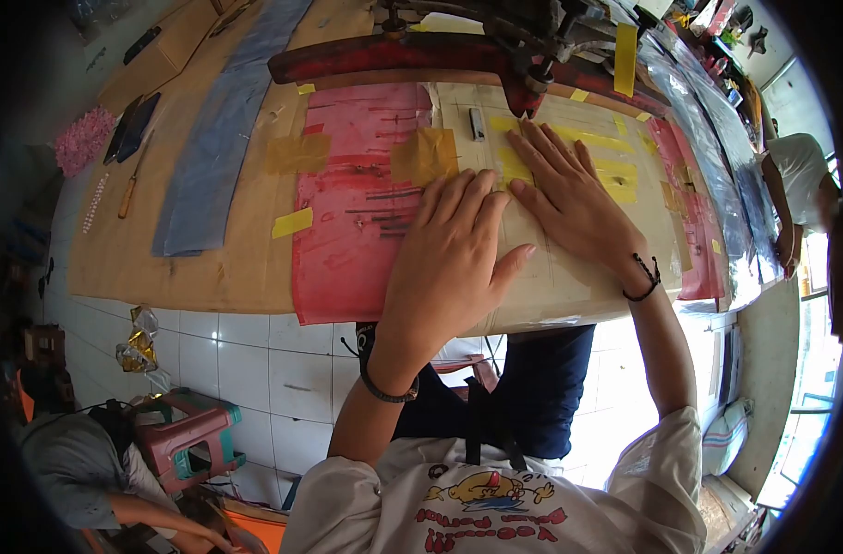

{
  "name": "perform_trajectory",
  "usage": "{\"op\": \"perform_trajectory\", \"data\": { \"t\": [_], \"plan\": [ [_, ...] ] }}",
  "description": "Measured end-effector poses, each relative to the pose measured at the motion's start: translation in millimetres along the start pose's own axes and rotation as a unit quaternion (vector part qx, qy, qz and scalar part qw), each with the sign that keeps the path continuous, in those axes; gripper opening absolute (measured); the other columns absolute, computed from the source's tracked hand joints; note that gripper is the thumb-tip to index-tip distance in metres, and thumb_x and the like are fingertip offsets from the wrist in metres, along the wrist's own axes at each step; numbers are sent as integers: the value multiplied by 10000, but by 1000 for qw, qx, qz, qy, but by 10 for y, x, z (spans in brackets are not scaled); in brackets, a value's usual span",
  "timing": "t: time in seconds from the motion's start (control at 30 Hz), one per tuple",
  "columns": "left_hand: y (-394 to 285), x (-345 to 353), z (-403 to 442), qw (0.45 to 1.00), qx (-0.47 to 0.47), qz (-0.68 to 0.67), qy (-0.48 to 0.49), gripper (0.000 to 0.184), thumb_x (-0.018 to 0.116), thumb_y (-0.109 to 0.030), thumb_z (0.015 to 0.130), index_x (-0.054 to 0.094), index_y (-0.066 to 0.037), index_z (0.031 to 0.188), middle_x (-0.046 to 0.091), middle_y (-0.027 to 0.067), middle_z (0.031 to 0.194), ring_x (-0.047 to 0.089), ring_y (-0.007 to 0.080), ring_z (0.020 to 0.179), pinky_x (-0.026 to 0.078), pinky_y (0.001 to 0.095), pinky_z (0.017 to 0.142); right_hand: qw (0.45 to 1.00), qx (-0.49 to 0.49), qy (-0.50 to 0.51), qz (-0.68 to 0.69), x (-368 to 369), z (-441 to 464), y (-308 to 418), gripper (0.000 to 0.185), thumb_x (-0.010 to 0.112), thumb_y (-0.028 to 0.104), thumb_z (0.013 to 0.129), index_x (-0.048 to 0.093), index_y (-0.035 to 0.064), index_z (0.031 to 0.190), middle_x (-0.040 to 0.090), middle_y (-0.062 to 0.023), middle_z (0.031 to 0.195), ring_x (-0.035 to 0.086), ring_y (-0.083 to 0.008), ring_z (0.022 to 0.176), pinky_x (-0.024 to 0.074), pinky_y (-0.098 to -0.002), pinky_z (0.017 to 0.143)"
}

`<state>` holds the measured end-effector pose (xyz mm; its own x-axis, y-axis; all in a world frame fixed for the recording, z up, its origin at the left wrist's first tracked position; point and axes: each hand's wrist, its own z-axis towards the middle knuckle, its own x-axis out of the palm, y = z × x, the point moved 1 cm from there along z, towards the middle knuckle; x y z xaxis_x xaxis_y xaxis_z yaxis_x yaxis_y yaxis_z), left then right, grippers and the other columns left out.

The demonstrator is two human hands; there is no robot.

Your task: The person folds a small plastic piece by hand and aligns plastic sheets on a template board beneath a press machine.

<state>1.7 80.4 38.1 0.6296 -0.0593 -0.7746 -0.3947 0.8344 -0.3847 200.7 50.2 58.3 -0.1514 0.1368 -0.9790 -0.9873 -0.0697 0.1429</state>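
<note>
My left hand lies palm down where a red sheet meets a pale beige surface, its thumb held out to the side. My right hand rests flat on the beige surface, fingers apart, its fingertips by yellow tape strips. Nothing is seen in either hand; what lies under the palms is hidden. A piece of brown tape is just beyond my left fingers. Beyond it sits a small metal piece. The pointed red tip of a machine stands just past my right fingertips.
A red machine bar spans the table's far side. To the left lie a blue-grey plastic strip, a wooden-handled tool and a dark pouch. One person is at lower left, another at right. Stools stand on the floor.
</note>
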Motion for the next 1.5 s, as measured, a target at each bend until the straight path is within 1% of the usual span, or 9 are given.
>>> {"op": "perform_trajectory", "data": {
  "t": [0.07, 0.27, 0.47, 0.57, 0.67, 0.77, 1.0, 1.3, 1.5],
  "plan": [
    [0, 9, 5, 1000, 3, 4, -8, 491, 690, -341, 946, 580, 33, 1244, 546, 205, 1384, 500, 372, 1313, 376, 482, 1144, 1000, 5, 11, 0, 2, -1, -11, 638, 397, 445, 1080, 301, 115, 1618, 269, -182, 1675, 193, -359, 1568, 121, -562, 1264],
    [-17, -11, 19, 1000, 3, 4, -10, 510, 680, -325, 954, 576, 41, 1294, 551, 186, 1385, 504, 352, 1308, 373, 469, 1145, 1000, 6, 14, -5, 8, 21, -27, 647, 383, 465, 1080, 303, 112, 1616, 267, -176, 1676, 189, -347, 1570, 109, -556, 1268],
    [-21, 7, 23, 1000, 8, 15, -20, 485, 673, -300, 953, 584, 41, 1286, 568, 172, 1375, 511, 338, 1297, 379, 460, 1138, 999, -7, -35, 24, 56, -8, -63, 621, 398, 459, 1078, 404, 62, 1556, 337, -192, 1641, 258, -352, 1547, 154, -572, 1258],
    [-42, -9, 43, 1000, 1, 15, -4, 444, 674, -273, 943, 594, 38, 1251, 573, 172, 1367, 516, 337, 1289, 384, 459, 1129, 984, -7, -79, 160, -11, -42, -140, 562, 461, 398, 1070, 475, 49, 1511, 406, -206, 1599, 310, -363, 1523, 178, -556, 1258],
    [-84, -20, 52, 1000, 2, 27, -9, 411, 675, -258, 936, 600, 35, 1215, 570, 176, 1368, 520, 341, 1284, 389, 456, 1123, 977, -19, -103, 186, -155, -235, -138, 512, 525, 350, 1053, 534, 49, 1467, 459, -213, 1559, 356, -372, 1499, 194, -535, 1259],
    [-94, -17, 55, 999, -6, 41, 2, 388, 658, -221, 932, 590, 35, 1216, 564, 179, 1373, 522, 343, 1286, 391, 459, 1120, 995, -22, -58, 85, -185, -497, -196, 504, 558, 352, 1038, 559, 65, 1452, 454, -191, 1572, 361, -374, 1495, 195, -521, 1263],
    [-66, -76, 33, 997, -31, -59, -25, 468, 542, -50, 845, 555, 55, 1300, 519, 240, 1399, 469, 404, 1333, 357, 502, 1164, 997, -23, -41, 63, -151, -646, -192, 539, 568, 392, 1025, 545, 100, 1477, 432, -150, 1598, 344, -348, 1509, 197, -522, 1265],
    [-7, -86, 10, 998, -49, -48, -7, 356, 676, -195, 951, 679, -37, 1270, 588, 160, 1404, 499, 368, 1334, 370, 477, 1149, 997, -31, -47, 60, -149, -648, -208, 554, 571, 387, 1021, 533, 82, 1482, 434, -151, 1597, 351, -335, 1507, 204, -523, 1265],
    [1, -85, 17, 997, -57, -52, 2, 367, 702, -209, 940, 692, -35, 1263, 596, 153, 1406, 503, 362, 1338, 385, 471, 1143, 997, -34, -36, 65, -144, -639, -236, 581, 556, 412, 1024, 510, 81, 1500, 405, -148, 1616, 323, -321, 1523, 185, -512, 1273]
  ]
}}
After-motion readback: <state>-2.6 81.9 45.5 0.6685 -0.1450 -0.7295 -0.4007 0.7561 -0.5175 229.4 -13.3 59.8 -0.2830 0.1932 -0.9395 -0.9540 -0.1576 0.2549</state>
